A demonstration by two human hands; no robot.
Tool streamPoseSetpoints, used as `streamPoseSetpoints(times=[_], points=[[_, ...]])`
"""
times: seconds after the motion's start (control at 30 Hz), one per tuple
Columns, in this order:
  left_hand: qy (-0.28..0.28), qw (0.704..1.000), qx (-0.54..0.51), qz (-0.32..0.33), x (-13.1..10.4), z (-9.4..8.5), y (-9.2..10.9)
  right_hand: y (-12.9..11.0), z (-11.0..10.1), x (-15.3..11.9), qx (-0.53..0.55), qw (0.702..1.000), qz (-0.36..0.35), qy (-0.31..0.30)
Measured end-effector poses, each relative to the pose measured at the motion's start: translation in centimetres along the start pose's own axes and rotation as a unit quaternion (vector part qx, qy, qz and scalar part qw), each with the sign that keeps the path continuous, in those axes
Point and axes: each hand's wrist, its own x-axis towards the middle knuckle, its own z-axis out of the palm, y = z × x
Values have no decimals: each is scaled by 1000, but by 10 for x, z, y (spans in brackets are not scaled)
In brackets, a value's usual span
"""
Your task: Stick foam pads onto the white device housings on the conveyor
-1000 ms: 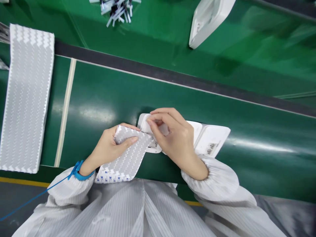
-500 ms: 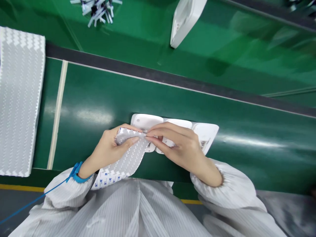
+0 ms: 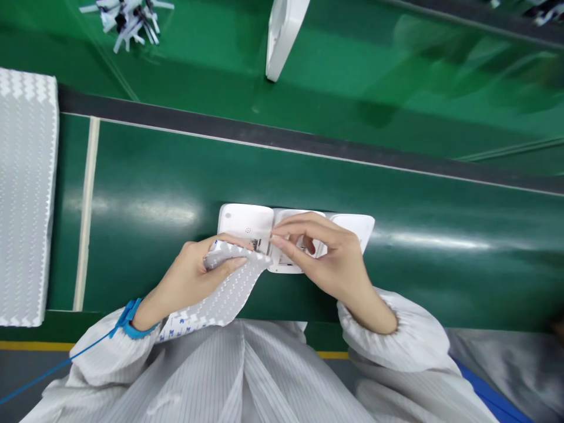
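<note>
My left hand (image 3: 194, 270) holds a sheet of small grey-white adhesive pads (image 3: 233, 288) between thumb and fingers. The sheet bends over, and blue print shows on its backing near my wrist. Thumb and fingertips of my right hand (image 3: 332, 249) are pinched together just beyond the sheet's free corner; whatever is between them is too small to make out. Under the hands, three white plastic housings lie in a row: a left one (image 3: 244, 216), a middle one (image 3: 286, 268) mostly covered by my right hand, and a right one (image 3: 355, 223) partly behind it.
A stack of similar pad sheets (image 3: 26, 200) lies at the far left, beside a pale strip (image 3: 87, 217) on the green bench (image 3: 185, 170). Beyond the dark ledge (image 3: 247, 130) are a bunch of short white-and-black parts (image 3: 130, 20) and an upright white housing (image 3: 286, 38). A blue cord (image 3: 57, 367) runs from my left wristband.
My right fingertips have come away from the sheet's corner and sit slightly right, over the middle housing. My left hand keeps its hold on the sheet. The whole view has shifted a little.
</note>
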Motion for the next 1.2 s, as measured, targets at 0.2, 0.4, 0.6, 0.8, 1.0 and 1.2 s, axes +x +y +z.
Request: streamPoseSetpoints(times=[0.2, 0.4, 0.6, 0.8, 1.0, 1.2], points=[[-30, 999, 29, -23, -14, -7, -7, -1, -3, -6, 2, 998, -1, -62], [-47, 999, 1, -1, -14, -8, -5, -5, 0, -9, 67, 984, -10, -167], [-78, 997, -7, -6, -19, -14, -4, -1, 1, -10, 71, 981, -6, -180], [-115, 992, 29, -48, -33, -11, -17, 2, 8, -18, -71, 996, -33, -52], [-123, 992, -5, -16, -40, -8, -24, -1, 14, -25, -115, 992, -37, -27], [-110, 994, -5, -16, -39, -10, -27, 1, 17, -28, -172, 976, -118, -65]])
